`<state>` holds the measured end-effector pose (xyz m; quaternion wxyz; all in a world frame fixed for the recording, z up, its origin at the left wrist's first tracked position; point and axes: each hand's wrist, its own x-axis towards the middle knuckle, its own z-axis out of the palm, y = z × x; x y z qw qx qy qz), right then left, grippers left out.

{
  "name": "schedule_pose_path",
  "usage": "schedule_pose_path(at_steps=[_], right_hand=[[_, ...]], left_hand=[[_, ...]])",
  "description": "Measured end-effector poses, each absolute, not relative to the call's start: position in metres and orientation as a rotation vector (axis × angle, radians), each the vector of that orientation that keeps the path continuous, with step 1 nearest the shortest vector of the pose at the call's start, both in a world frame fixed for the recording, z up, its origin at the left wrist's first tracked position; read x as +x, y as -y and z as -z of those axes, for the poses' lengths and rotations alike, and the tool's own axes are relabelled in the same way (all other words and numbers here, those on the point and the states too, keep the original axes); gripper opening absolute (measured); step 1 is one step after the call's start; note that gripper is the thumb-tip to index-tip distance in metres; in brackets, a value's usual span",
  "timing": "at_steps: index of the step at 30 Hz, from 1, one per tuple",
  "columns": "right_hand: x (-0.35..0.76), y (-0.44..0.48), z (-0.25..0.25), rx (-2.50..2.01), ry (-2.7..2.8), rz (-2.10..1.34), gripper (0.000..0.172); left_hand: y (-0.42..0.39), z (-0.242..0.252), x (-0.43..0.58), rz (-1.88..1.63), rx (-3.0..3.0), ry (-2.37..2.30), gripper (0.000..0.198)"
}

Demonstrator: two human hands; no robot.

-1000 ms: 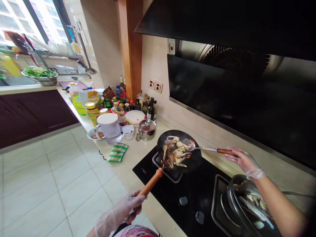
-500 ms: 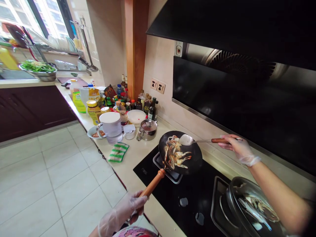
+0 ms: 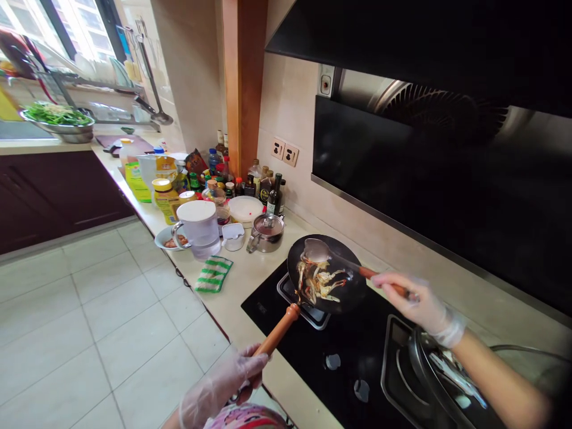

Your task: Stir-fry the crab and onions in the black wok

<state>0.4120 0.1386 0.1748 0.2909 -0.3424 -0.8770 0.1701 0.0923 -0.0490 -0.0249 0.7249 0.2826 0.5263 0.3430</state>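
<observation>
A black wok holding pale crab pieces sits on the left burner of a black gas hob. My gloved left hand is closed round the end of the wok's long wooden handle at the counter's front edge. My gloved right hand grips the wooden handle of a metal spatula, whose blade lies over the far left side of the wok above the crab.
A second steel wok with food stands on the right burner under my right forearm. Left of the hob: a small lidded pot, white jug, striped cloth, many bottles and jars. The range hood hangs overhead. Tiled floor lies left.
My right hand has come down and towards me, swinging the spatula blade from the wok's right rim to its far left side. The left hand keeps hold of the wok handle.
</observation>
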Motion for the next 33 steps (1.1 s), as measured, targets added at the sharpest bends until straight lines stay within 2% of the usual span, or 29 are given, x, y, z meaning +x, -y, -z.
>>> schedule_pose_path(at_steps=[5,9,14,21,33], right_hand=[[0.401,-0.121,-0.137,-0.578,2.669,-0.05,0.032],[0.416,-0.121,-0.117,-0.658,2.61,0.078,0.032],[0.444,-0.121,-0.112,-0.828,2.474,0.138,0.029],[0.463,-0.114,-0.117,-1.08,2.227,-0.046,0.024],[0.446,-0.158,-0.088,-1.101,2.123,-0.3,0.02]], left_hand=[[0.05,0.021,0.092,-0.769,0.664,-1.168,0.056],[0.051,0.023,0.092,-0.763,0.677,-1.171,0.051],[0.051,0.02,0.091,-0.757,0.648,-1.154,0.057],[0.051,0.009,0.092,-0.752,0.622,-1.174,0.06],[0.05,0.021,0.091,-0.741,0.687,-1.22,0.061]])
